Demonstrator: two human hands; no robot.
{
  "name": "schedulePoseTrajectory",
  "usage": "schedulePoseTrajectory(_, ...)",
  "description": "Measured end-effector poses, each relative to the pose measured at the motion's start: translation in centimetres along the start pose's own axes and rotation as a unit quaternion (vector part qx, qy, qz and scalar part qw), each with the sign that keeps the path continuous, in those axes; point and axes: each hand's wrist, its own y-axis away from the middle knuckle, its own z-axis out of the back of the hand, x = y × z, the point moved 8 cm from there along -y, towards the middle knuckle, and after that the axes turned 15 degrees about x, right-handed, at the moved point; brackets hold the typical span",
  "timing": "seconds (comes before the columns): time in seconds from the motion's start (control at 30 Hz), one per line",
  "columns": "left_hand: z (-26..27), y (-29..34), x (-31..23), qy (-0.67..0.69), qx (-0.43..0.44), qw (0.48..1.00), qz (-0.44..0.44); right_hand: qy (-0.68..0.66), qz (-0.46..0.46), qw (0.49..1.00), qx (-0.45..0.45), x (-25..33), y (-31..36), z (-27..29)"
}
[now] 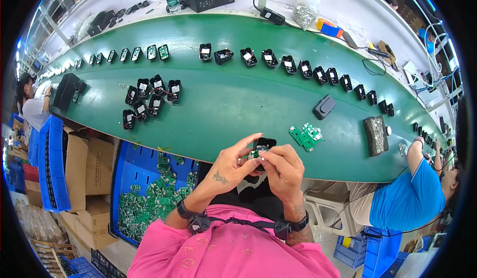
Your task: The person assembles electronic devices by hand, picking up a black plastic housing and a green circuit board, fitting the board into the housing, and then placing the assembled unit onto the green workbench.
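Close to the table's near edge, my left hand (229,166) is wrapped round a small black plastic housing (267,142). A small green circuit board (254,154) sits at its open side. My right hand (285,168) pinches at that board with thumb and forefinger; the fingertips partly hide it. Right of my hands lies a loose heap of green circuit boards (306,136). Beyond the heap rests a black casing (324,107), lying face down or closed; I cannot tell which. To the left stands a cluster of open black housings (155,105) with red wires and white labels inside.
A row of black housings (269,58) runs along the green table (218,104). Below its edge, a blue bin (128,155) holds many circuit boards. At right are a dark block (376,136) and a person in blue (410,193); another person (36,106) is far left.
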Motion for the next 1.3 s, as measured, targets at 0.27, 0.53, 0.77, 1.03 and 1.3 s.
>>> schedulePoseTrajectory(0.27,-0.5,0.5,-0.5,-0.029,-0.03,0.999,0.002,-0.039,-0.033,0.999,-0.002,0.1,-0.3,0.1)
schedulePoseTrajectory(0.53,-0.5,0.9,-0.5,-0.061,-0.05,0.997,-0.006,-0.009,-0.025,1.0,-0.003,0.6,-0.5,-0.2)
schedulePoseTrajectory(0.77,-0.5,1.0,-1.2,-0.024,-0.046,0.999,-0.011,-0.04,-0.01,0.999,-0.005,0.3,-0.1,0.2)
schedulePoseTrajectory(1.03,-0.6,1.1,-0.8,-0.035,-0.067,0.997,-0.031,-0.035,0.008,0.999,-0.017,0.6,-0.2,0.1)
schedulePoseTrajectory(1.3,-1.1,1.6,-1.9,-0.091,-0.106,0.989,-0.054,0.06,-0.005,0.998,-0.032,2.1,0.0,0.1)
